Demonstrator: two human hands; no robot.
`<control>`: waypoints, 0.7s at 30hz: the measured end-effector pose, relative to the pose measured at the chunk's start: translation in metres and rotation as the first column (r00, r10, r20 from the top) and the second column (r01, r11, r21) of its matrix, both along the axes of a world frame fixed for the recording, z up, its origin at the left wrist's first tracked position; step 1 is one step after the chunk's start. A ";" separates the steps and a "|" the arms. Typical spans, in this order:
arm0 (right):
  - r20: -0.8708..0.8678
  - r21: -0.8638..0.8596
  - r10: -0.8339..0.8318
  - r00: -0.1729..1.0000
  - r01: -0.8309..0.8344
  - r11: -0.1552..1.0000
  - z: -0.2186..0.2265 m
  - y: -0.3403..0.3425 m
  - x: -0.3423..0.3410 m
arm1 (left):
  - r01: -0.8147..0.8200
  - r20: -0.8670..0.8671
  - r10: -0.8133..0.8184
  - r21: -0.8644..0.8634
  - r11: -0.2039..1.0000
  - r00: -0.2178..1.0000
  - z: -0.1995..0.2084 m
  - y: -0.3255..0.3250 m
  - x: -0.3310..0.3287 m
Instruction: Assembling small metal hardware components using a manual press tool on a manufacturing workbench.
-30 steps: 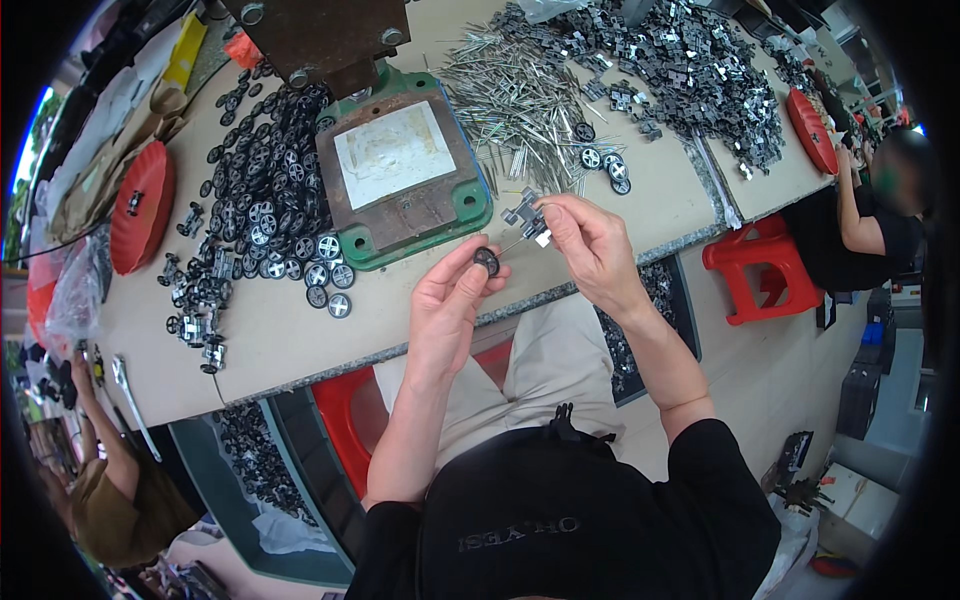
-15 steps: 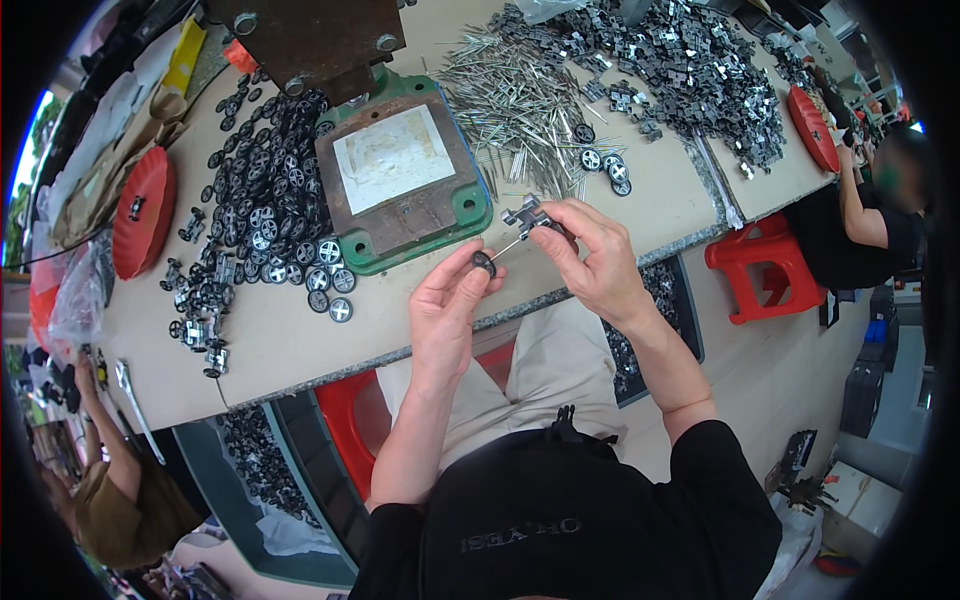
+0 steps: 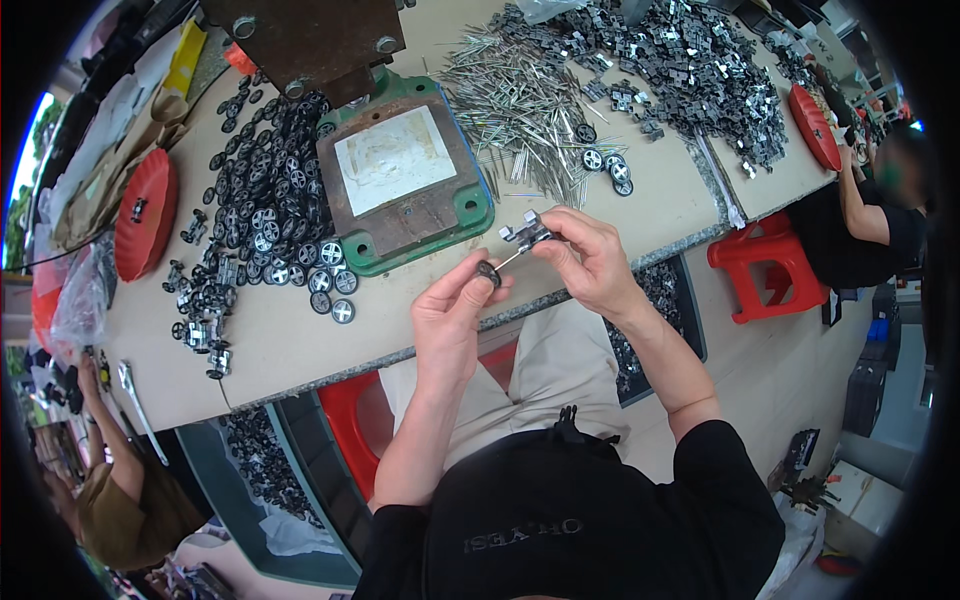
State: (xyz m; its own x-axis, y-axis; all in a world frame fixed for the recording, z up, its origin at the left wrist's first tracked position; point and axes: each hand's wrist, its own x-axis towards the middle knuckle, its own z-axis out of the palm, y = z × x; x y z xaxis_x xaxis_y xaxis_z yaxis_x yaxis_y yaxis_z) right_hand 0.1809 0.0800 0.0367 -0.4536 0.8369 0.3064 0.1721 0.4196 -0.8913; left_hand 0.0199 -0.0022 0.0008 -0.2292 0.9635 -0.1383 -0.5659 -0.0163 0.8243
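Note:
Between the thumb and fingers of my left hand (image 3: 452, 305) is a small black toy wheel (image 3: 487, 274). A thin metal axle rod (image 3: 512, 260) runs from the wheel up to a dark and silver toy chassis (image 3: 528, 232), which my right hand (image 3: 592, 258) pinches. Both hands are in the air by the table's front edge, just right of the green press base (image 3: 362, 254). To the left of the press lies a heap of black wheels (image 3: 285, 190) with silver spokes. Beyond my hands are a pile of metal rods (image 3: 515, 105) and a heap of chassis pieces (image 3: 690, 75).
The brown press head (image 3: 310, 45) overhangs the base. Finished-looking wheeled chassis (image 3: 205, 325) lie at left, near a red dish (image 3: 147, 215). A wrench (image 3: 140, 405) rests at the left edge. A red stool (image 3: 765, 270) stands at right. Other people sit at both sides.
The chassis has tilted in my right hand, and the wheel in my left hand has shifted slightly right and down. The rod still links them.

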 end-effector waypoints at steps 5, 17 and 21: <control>-0.056 -0.263 0.186 0.981 -0.194 0.945 -0.004 -0.005 -0.005 | -0.038 -0.160 0.055 0.110 0.993 0.986 -0.005 -0.004 0.008; -0.021 -0.348 0.129 0.991 -0.128 0.929 0.005 -0.006 0.000 | 0.247 0.140 -0.252 0.051 0.968 0.958 -0.010 0.004 -0.011; 0.116 -0.267 0.025 0.993 0.007 0.964 0.012 0.020 0.019 | 0.254 0.238 -0.268 0.092 0.963 0.933 -0.010 0.006 -0.006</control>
State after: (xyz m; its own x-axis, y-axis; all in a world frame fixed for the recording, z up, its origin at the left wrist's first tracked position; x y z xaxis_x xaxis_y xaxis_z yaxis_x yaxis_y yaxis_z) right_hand 0.2003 0.1001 0.0487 -0.4806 0.8768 0.0165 0.2799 0.1712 -0.9447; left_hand 0.0141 0.0043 -0.0091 0.0655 0.9928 -0.1000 -0.7419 0.1155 0.6605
